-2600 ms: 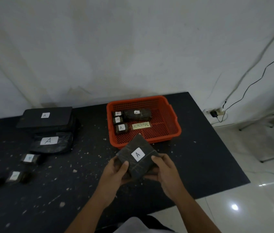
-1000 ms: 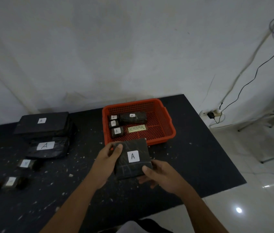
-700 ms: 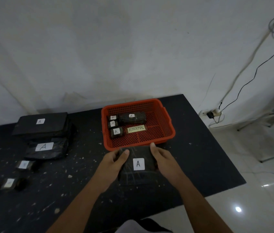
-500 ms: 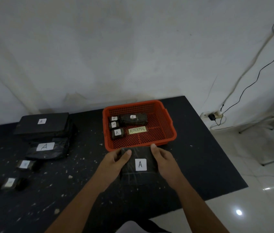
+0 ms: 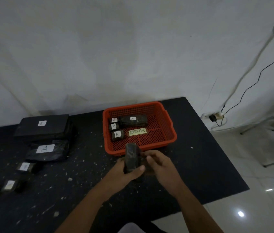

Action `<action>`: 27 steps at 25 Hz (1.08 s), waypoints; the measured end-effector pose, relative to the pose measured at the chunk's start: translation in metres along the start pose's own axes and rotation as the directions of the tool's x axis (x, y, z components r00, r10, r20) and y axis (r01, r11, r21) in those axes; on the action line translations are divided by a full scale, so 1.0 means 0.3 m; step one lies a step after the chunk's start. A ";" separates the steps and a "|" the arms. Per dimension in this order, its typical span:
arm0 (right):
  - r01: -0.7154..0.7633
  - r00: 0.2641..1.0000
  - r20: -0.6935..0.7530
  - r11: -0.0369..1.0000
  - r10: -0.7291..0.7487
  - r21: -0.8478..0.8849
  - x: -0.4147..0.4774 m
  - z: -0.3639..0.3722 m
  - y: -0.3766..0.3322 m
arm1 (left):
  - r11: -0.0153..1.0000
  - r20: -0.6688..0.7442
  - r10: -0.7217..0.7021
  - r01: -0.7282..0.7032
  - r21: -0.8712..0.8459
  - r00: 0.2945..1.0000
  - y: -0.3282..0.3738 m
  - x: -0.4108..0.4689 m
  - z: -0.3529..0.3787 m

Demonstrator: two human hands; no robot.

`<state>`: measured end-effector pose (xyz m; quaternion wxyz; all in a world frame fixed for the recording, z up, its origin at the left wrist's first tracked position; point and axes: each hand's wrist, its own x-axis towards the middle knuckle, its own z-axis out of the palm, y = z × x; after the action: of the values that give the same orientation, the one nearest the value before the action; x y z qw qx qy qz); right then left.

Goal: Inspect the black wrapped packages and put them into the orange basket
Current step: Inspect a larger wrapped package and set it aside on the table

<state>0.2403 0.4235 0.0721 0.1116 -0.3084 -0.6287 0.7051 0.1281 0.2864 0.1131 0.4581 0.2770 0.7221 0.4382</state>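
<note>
A black wrapped package (image 5: 131,157) stands on edge just in front of the orange basket (image 5: 170,130), its label hidden. My left hand (image 5: 124,171) grips its lower part, and my right hand (image 5: 160,163) touches its right side. Inside the basket lie a long black package (image 5: 133,120) and three small ones (image 5: 117,135), each with a white "A" label, next to a yellow "ABNORMAL" tag (image 5: 137,131). On the table's left sit two large black packages (image 5: 42,126) (image 5: 48,149) and several small ones (image 5: 26,167).
The black table (image 5: 200,165) is speckled with white debris. Its right edge drops to a glossy tiled floor (image 5: 258,207). Cables and a wall socket (image 5: 214,117) sit at the right by the white wall.
The package lay flat between both hands with its "A" label up; now it is tipped onto its edge, label out of sight. The view shifted slightly.
</note>
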 end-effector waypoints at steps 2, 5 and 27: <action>0.031 0.997 -0.071 0.995 -0.038 -0.098 -0.006 -0.007 0.031 | 0.994 -0.013 -0.018 0.017 -0.110 1.000 -0.012 -0.002 -0.009; -0.073 0.988 -0.138 0.997 0.075 0.014 -0.022 -0.018 0.053 | 0.872 0.014 -0.059 0.058 -0.485 0.998 -0.022 0.000 -0.010; -0.319 0.943 -0.016 0.918 0.332 0.235 -0.041 -0.082 -0.049 | 0.874 0.093 -0.023 0.066 -0.482 0.995 -0.035 0.026 0.000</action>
<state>0.2606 0.4397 0.0893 0.0452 -0.4129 -0.4797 0.7729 0.1246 0.2879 0.1005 0.5529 0.1552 0.5758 0.5820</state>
